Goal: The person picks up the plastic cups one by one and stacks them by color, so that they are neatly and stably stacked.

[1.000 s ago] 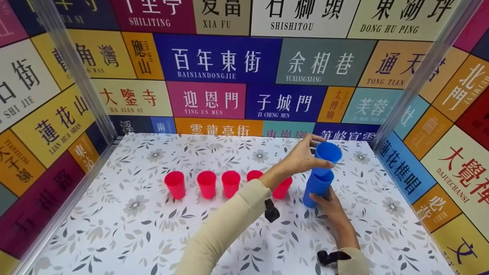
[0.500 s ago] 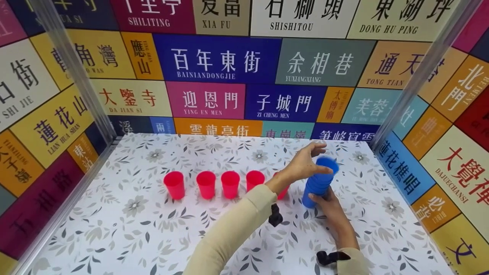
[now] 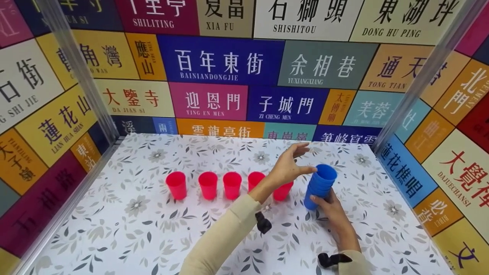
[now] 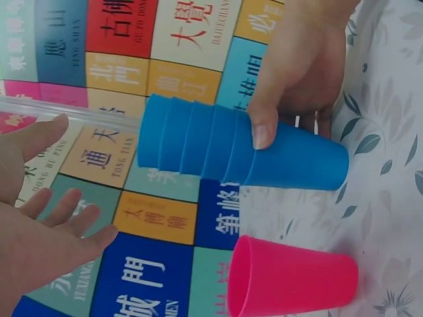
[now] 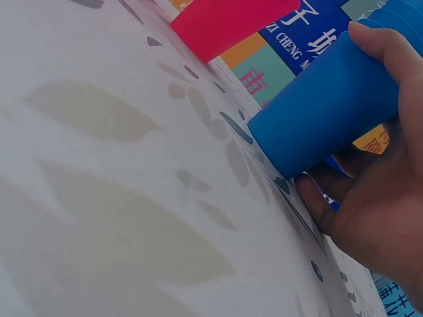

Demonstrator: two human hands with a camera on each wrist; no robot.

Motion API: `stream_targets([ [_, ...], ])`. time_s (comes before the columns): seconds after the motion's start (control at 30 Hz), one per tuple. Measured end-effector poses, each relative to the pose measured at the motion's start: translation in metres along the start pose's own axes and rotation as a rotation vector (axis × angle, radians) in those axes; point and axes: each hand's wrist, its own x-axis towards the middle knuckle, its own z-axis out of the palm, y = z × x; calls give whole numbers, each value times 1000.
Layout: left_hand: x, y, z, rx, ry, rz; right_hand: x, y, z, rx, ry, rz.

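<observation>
Head view: one nested stack of blue cups [image 3: 320,187], on the leaf-print table [image 3: 114,229], just right of five upright red cups [image 3: 232,187] set in a row. Right hand [image 3: 333,208]: thumb and fingers curled round the stack's lowest cup. Left hand [image 3: 288,166]: holding nothing, fingers spread wide, thumb near the stack's top rim.

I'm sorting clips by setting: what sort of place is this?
Probably a small indoor booth for tabletop activities, though its exact use is unclear. Colourful walls with printed signs enclose the far edge and both sides of a leaf-patterned table, where red cups stand in a row.
</observation>
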Motion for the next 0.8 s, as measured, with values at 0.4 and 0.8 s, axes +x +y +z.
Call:
stream_targets([
  [0.4, -44, -3, -52, 52, 106, 100, 0, 1, -1, -38, 22, -14],
  [0.8, -84, -16, -110, 22, 235, 123, -1, 3, 0, -15, 7, -6],
])
